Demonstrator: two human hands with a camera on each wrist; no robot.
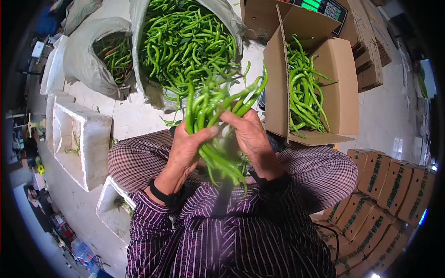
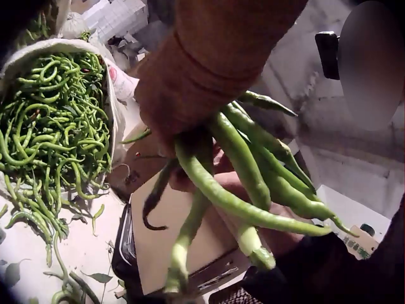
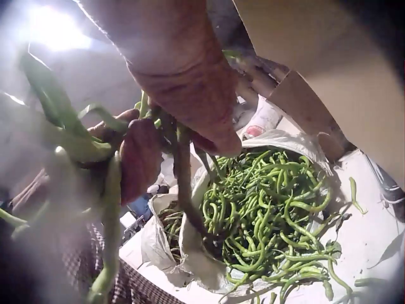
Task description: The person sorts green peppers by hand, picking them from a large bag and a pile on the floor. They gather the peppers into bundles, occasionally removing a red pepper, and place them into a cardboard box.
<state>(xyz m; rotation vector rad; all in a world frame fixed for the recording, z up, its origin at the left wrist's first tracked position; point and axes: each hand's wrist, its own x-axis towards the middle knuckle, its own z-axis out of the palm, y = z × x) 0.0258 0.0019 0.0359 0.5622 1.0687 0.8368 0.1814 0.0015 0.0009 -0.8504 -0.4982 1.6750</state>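
In the head view my left hand grips a bunch of long green chili peppers over the lap, the thumb lying across them. Close beside it, my right hand holds more green chili peppers, their ends pointing up and forward. Pepper tips fan out below the left hand in the left wrist view. Fingers of both hands overlap the stems, so part of each grip is hidden. Ahead lies a wide sack full of loose peppers. An open cardboard box at the right contains a pile of peppers.
A smaller sack with reddish and green peppers slumps at the left. White foam boxes stand on the floor nearby. Behind the cardboard box is a scale with a lit display. Stacked cartons fill the lower right.
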